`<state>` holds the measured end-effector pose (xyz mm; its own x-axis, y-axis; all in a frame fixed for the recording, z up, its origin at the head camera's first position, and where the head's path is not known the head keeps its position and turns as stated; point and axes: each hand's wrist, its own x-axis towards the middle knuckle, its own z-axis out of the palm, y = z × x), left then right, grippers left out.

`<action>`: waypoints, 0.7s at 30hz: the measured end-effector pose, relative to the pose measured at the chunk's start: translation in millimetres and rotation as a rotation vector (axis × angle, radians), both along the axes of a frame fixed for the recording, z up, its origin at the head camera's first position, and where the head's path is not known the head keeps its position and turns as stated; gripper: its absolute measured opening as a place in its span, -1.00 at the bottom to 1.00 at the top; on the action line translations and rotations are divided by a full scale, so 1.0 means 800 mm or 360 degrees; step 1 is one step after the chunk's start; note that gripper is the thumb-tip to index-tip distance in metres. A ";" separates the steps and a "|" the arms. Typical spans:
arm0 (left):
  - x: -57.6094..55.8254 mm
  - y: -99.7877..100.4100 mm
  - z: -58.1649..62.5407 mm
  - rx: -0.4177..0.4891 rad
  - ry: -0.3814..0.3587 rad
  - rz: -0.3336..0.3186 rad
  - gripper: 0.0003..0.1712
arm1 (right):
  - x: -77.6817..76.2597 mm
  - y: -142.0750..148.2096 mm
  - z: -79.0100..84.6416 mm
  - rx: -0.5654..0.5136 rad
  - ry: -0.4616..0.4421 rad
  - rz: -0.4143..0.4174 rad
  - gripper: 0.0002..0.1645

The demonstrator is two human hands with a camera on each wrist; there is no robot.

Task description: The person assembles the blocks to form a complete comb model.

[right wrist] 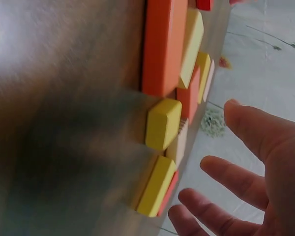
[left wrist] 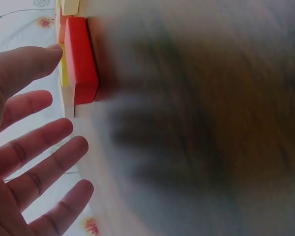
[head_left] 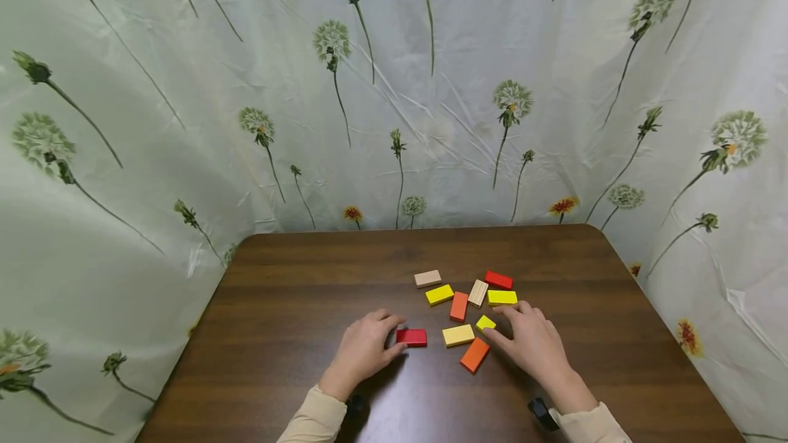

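Observation:
My left hand (head_left: 367, 345) is by a red block (head_left: 411, 338), with thumb and fingers spread around its left end. In the left wrist view its fingers are loosely extended and hold nothing. My right hand (head_left: 534, 335) hovers at the right side of the group, its thumb close to a small yellow block (head_left: 485, 323) and its fingertips near a longer yellow block (head_left: 502, 298). The right wrist view shows those fingers spread, with nothing between them. An orange block (head_left: 475, 355) and a pale yellow block (head_left: 458, 336) lie between the hands.
Farther back lie a red block (head_left: 498, 279), a grooved wooden block (head_left: 477, 293), an orange-red block (head_left: 458, 306), a yellow block (head_left: 440, 294) and a plain wooden block (head_left: 427, 279). The brown table (head_left: 295, 306) meets a flower-printed curtain (head_left: 455, 156) at its back edge.

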<state>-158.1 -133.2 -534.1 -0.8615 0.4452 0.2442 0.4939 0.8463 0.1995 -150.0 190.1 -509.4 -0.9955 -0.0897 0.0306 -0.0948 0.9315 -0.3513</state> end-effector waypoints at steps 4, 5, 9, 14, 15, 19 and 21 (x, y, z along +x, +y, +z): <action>-0.002 0.005 -0.006 0.0001 -0.0040 -0.0016 -0.53 | 0.005 -0.003 -0.005 -0.0028 -0.0069 -0.0009 -0.35; -0.003 0.006 -0.008 0.0001 -0.0044 -0.0018 -0.53 | 0.007 -0.004 -0.007 -0.0037 -0.0085 -0.0020 -0.35; -0.004 0.012 -0.012 0.0004 -0.0042 -0.0034 -0.53 | 0.017 -0.008 -0.013 -0.0089 -0.0121 -0.0057 -0.38; -0.004 0.015 -0.013 0.0017 -0.0028 -0.0044 -0.56 | 0.029 -0.013 -0.025 -0.0151 -0.0152 -0.0069 -0.40; -0.004 0.015 -0.014 0.0016 -0.0026 -0.0044 -0.57 | 0.031 -0.013 -0.027 -0.0158 -0.0156 -0.0072 -0.38; -0.003 0.016 -0.014 0.0009 -0.0024 -0.0044 -0.60 | 0.035 -0.014 -0.033 -0.0169 -0.0157 -0.0076 -0.31; -0.003 0.016 -0.014 0.0007 -0.0026 -0.0041 -0.62 | 0.036 -0.015 -0.034 -0.0167 -0.0145 -0.0076 -0.30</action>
